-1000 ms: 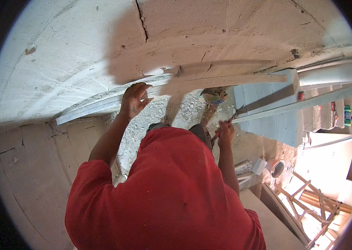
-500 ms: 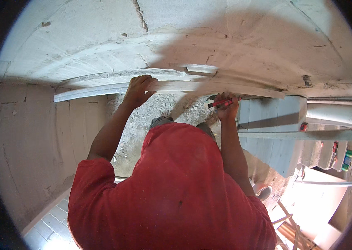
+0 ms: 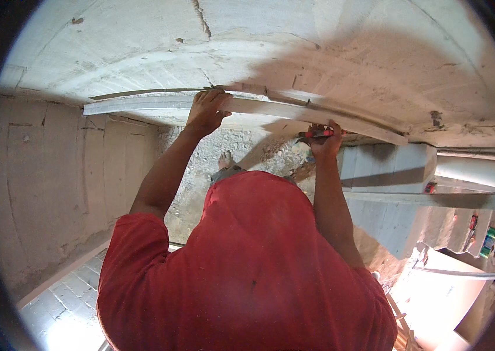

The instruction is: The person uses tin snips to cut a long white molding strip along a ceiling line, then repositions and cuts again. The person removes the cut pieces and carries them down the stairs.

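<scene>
A long, pale metal profile [image 3: 271, 109] runs across in front of me along the wall, its left end slightly higher than its right in the picture. My left hand [image 3: 205, 114] is closed over it left of the middle, with the fingers on the far edge and the thumb below. Near the right part of the profile, my right hand [image 3: 326, 144] is closed around a red-and-black hand tool [image 3: 317, 134]. That tool's dark end points left; its exact kind cannot be made out. Whether the right fingers also touch the profile is unclear.
A plastered wall [image 3: 247, 52] with cracks rises ahead, and another wall [image 3: 54, 169] stands at left. Rubble [image 3: 192, 161] covers the floor by my foot. Grey blocks [image 3: 382, 169], a horizontal bar [image 3: 458, 200] and a pale pipe [image 3: 473, 169] lie at right.
The profile has tilted, its left end higher and its right end lower. My left hand has moved up and right with it. My right hand has shifted slightly right, turning the tool more level.
</scene>
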`<control>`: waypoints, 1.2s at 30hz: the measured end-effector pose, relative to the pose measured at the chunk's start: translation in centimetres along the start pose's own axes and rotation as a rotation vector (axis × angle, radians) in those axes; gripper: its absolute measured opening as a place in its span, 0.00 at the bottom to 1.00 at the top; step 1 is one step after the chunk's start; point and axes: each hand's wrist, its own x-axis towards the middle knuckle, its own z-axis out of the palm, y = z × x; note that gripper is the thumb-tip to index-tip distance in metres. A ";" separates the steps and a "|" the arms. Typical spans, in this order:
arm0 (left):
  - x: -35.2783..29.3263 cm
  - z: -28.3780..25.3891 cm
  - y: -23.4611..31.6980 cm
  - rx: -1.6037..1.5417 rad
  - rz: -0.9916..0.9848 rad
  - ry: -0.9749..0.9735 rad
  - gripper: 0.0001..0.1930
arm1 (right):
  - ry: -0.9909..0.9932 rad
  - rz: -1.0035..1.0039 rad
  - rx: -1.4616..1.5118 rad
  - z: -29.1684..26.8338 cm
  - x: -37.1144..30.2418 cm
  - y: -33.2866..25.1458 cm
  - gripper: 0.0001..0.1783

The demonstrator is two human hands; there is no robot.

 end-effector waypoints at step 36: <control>-1.5 9.4 2.6 -1.766 -1.485 0.622 0.19 | -0.076 -0.106 -0.074 0.5 -2.4 -0.7 0.12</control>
